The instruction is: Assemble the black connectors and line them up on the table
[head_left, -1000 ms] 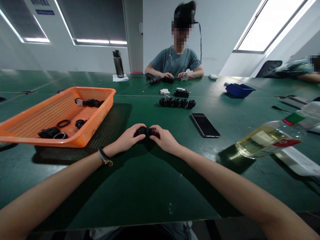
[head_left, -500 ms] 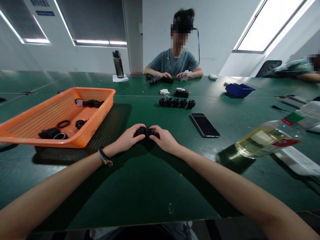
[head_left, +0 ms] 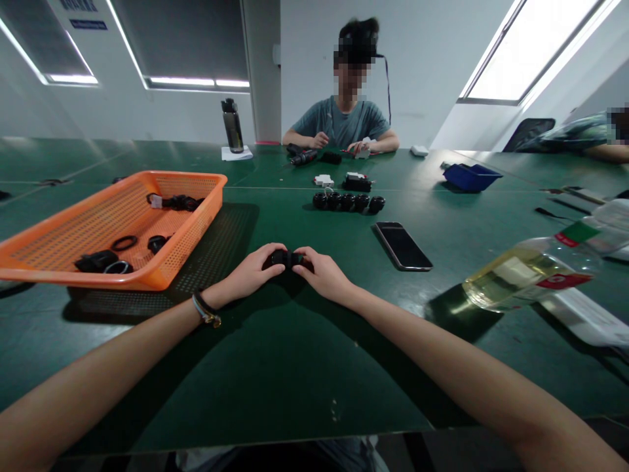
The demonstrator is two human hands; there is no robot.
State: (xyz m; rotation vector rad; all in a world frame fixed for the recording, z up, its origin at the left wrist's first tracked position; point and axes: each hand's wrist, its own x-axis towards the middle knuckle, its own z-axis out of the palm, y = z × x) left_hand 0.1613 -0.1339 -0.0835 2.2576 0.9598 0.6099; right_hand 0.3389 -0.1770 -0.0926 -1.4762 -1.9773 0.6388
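Between my two hands, just above the green table (head_left: 275, 367), is a small black cylindrical part (head_left: 288, 258) with a wider ring at its middle. My left hand (head_left: 259, 267) grips its left end, thumb in front and fingers behind. On the other end, my right hand (head_left: 319, 270) pinches it between thumb and fingers. My palms and fingers cover much of the part, so its exact kind is unclear. Beyond my hands stands a row of several round black parts (head_left: 347, 202). A phone (head_left: 403, 246) lies to the right of my right hand.
An orange basket (head_left: 196, 229) at the left holds black parts, a ring and a cable. On the right are a bottle of yellow liquid (head_left: 521, 272) and a blue tray (head_left: 470, 177). Across the table sits a person (head_left: 344, 124) near a power drill (head_left: 303, 157); a dark bottle (head_left: 232, 126) stands behind.
My hands stay almost in place on the black part. Across the table, the person has lifted one hand off a black object, which now lies free on the table.
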